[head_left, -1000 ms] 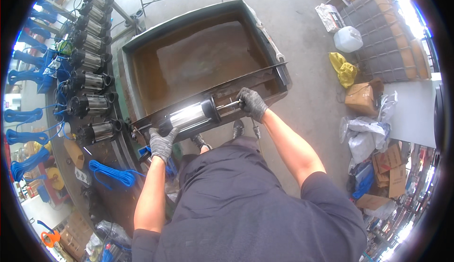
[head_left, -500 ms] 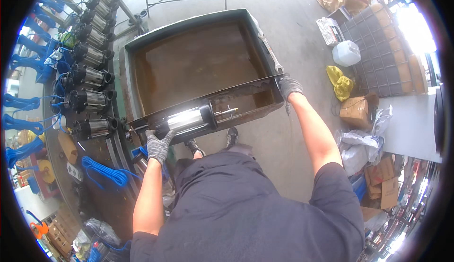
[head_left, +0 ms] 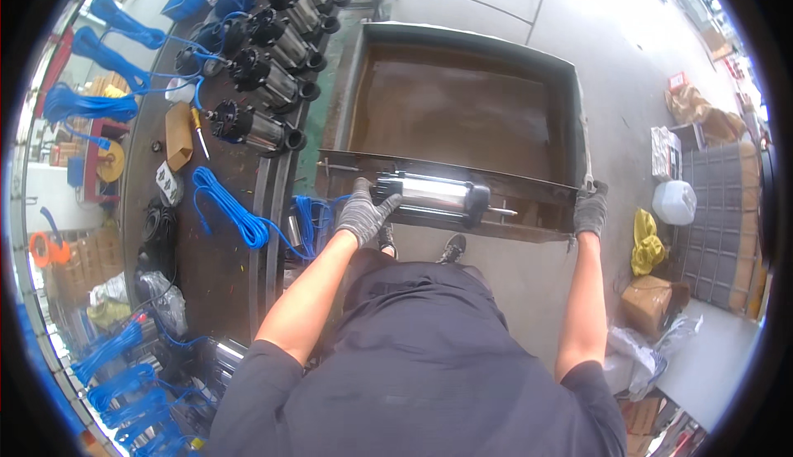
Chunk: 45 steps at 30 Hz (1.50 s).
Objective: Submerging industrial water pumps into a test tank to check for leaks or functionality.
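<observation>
Gloves cover both hands. Left hand (head_left: pixel 363 213) is closed around the end of a shiny pump cylinder (head_left: pixel 434 195) lying along the near edge of the brown water tank (head_left: pixel 462 110). Right hand (head_left: pixel 590 212) grips the tank's near right corner.

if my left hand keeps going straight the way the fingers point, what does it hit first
The left hand already rests on the end of the shiny metal pump lying across the tank's near rim. Pushed on, it would meet that pump body first; beyond lies the brown water tank, though depth is hard to judge.
</observation>
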### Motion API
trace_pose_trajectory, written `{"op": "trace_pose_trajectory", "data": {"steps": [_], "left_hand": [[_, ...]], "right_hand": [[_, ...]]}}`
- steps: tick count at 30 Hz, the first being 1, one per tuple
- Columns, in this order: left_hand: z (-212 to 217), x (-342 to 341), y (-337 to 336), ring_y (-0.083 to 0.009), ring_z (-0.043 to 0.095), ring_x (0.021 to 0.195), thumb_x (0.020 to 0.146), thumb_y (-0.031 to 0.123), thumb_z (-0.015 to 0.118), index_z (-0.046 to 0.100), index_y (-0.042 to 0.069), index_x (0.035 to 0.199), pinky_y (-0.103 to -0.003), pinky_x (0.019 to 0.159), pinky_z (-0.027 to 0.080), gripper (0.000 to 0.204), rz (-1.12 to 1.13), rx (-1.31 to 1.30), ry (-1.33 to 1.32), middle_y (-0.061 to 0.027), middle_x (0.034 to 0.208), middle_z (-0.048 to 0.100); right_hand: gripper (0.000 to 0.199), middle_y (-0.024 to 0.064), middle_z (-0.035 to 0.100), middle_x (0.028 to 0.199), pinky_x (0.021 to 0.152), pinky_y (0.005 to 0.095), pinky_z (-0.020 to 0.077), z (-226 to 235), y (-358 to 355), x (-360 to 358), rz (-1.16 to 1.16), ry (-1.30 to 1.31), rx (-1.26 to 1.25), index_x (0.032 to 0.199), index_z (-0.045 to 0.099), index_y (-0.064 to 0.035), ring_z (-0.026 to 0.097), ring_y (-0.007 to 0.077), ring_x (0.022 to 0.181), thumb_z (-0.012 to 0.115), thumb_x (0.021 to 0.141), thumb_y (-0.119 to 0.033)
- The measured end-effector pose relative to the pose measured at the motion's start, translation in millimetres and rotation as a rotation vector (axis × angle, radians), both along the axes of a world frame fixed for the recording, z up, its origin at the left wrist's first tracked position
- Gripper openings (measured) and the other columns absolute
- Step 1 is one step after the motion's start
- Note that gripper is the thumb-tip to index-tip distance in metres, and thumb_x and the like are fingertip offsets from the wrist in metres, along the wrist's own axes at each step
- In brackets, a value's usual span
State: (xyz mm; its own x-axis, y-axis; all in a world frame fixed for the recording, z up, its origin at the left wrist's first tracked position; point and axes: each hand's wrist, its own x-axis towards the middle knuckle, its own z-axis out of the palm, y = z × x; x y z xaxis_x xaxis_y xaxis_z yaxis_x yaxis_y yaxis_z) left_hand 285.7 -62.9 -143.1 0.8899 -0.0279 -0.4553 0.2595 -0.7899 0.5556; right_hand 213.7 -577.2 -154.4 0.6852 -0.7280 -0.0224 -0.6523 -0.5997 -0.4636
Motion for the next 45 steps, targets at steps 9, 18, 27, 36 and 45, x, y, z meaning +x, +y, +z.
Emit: {"op": "trace_pose_trajectory", "data": {"steps": [9, 18, 27, 36, 45], "left_hand": [[-71, 78, 112, -0.0177, 0.059, 0.051, 0.106, 0.028, 0.059, 0.052, 0.010, 0.125, -0.037, 0.043, 0.050, 0.027, 0.638, -0.390, 0.000, -0.0097, 0.082, 0.066], [-57, 98, 120, -0.0094, 0.051, 0.052, 0.107, 0.029, 0.058, 0.055, 0.010, 0.119, -0.027, 0.043, 0.041, 0.022, 0.489, -0.473, 0.200, -0.0016, 0.078, 0.060], [-77, 77, 123, -0.0073, 0.045, 0.047, 0.103, 0.029, 0.067, 0.059, 0.011, 0.105, -0.025, 0.040, 0.034, 0.019, 0.501, -0.580, 0.119, 0.0022, 0.069, 0.055], [-46, 35, 120, -0.0053, 0.049, 0.062, 0.106, 0.024, 0.063, 0.064, 0.008, 0.091, -0.025, 0.056, 0.040, 0.022, 0.314, -0.641, -0.181, 0.0030, 0.069, 0.057], [-36, 30, 112, -0.0032, 0.048, 0.062, 0.105, 0.023, 0.066, 0.063, 0.011, 0.089, -0.023, 0.054, 0.039, 0.021, 0.149, -0.806, -0.090, 0.0052, 0.070, 0.055]], "right_hand": [[0.029, 0.0179, 0.073, 0.111, 0.092, 0.0426, 0.0559, 36, 226, 55, 0.439, -0.302, 0.415, 0.119, 0.067, -0.0041, 0.072, 0.0318, 0.103, 0.068, 0.100, -0.026], [0.021, 0.0188, 0.073, 0.103, 0.087, 0.0445, 0.0569, 55, 257, 62, 0.443, -0.133, 0.265, 0.111, 0.071, -0.0026, 0.073, 0.0333, 0.095, 0.064, 0.096, -0.016], [0.020, 0.0161, 0.072, 0.095, 0.059, 0.0412, 0.0638, 70, 266, 65, 0.423, -0.087, 0.307, 0.111, 0.069, -0.0019, 0.075, 0.0279, 0.072, 0.060, 0.100, -0.016], [0.019, 0.0150, 0.072, 0.090, 0.046, 0.0411, 0.0617, 64, 266, 69, 0.470, -0.121, 0.203, 0.110, 0.069, -0.0024, 0.077, 0.0258, 0.067, 0.057, 0.101, -0.015], [0.018, 0.0154, 0.073, 0.090, 0.047, 0.0406, 0.0614, 57, 262, 66, 0.417, -0.104, 0.319, 0.105, 0.069, -0.0019, 0.073, 0.0267, 0.060, 0.057, 0.101, -0.015]]}}
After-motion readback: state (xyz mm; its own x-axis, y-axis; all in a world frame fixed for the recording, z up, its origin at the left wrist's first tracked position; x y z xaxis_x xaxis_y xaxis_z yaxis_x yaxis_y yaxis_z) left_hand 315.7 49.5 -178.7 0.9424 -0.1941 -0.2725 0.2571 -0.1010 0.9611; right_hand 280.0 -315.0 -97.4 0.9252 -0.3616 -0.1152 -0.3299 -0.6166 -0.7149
